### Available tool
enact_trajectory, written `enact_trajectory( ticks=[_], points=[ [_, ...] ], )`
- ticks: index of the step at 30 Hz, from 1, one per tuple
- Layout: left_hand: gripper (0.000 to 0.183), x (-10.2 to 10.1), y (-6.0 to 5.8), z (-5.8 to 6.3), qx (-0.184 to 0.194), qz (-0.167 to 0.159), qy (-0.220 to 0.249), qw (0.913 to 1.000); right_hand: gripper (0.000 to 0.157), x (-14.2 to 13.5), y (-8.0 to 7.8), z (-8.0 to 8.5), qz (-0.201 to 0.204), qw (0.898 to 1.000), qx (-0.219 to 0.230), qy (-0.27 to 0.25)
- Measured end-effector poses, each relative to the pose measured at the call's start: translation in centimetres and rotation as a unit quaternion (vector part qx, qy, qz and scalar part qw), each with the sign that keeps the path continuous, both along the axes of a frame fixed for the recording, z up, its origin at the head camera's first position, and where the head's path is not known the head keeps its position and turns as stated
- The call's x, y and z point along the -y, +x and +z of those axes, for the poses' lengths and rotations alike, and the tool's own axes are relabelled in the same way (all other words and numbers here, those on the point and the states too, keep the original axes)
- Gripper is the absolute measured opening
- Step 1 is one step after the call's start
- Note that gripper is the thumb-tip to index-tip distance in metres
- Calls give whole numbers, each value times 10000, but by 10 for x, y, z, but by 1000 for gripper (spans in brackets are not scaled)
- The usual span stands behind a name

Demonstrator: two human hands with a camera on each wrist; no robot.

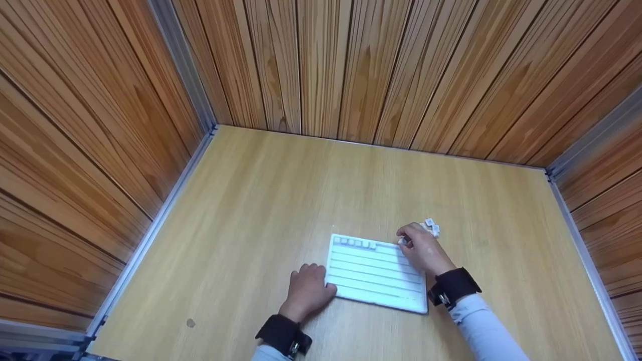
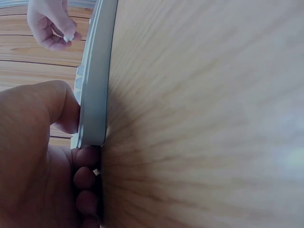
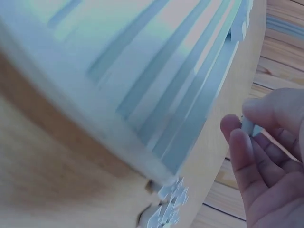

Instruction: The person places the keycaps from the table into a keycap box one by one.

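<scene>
A white board (image 1: pixel 377 281) with raised parallel ridges lies flat on the table. Several small white tiles (image 1: pixel 355 243) stand side by side in its far row, from the left end. My left hand (image 1: pixel 308 291) holds the board's left edge, thumb (image 2: pixel 64 107) on the top face and curled fingers (image 2: pixel 86 178) against the side. Above the far right corner, my right hand (image 1: pixel 424 250) pinches a small white tile (image 3: pixel 247 126) between thumb and fingertips. The tile is partly hidden by the fingers.
Loose white tiles (image 1: pixel 432 227) lie in a small pile just beyond the board's far right corner, beside my right hand. Wooden plank walls (image 1: pixel 321 70) with metal edging enclose the tabletop (image 1: pixel 281 200). A dark round spot (image 1: pixel 190 323) marks the table at front left.
</scene>
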State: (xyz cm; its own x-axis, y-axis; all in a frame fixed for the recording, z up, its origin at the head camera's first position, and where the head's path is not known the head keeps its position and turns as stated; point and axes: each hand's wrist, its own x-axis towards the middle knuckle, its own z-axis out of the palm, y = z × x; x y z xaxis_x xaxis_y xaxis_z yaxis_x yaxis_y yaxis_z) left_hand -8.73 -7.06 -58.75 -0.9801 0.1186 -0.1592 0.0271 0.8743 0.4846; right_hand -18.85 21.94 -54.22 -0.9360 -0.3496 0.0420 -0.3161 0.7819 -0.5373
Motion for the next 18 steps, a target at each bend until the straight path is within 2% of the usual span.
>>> enact_trajectory(
  ticks=[5,11,18],
  points=[
    [22,0,0,0,37,2,21,10000,16,12,2,-2,182,9994,-284,10],
    [23,0,0,-1,44,-4,23,10000,16,26,4,-4,349,9986,-355,192],
    [19,-1,0,-1,109,10,49,9999,20,35,2,-9,790,9954,-463,290]
  ],
)
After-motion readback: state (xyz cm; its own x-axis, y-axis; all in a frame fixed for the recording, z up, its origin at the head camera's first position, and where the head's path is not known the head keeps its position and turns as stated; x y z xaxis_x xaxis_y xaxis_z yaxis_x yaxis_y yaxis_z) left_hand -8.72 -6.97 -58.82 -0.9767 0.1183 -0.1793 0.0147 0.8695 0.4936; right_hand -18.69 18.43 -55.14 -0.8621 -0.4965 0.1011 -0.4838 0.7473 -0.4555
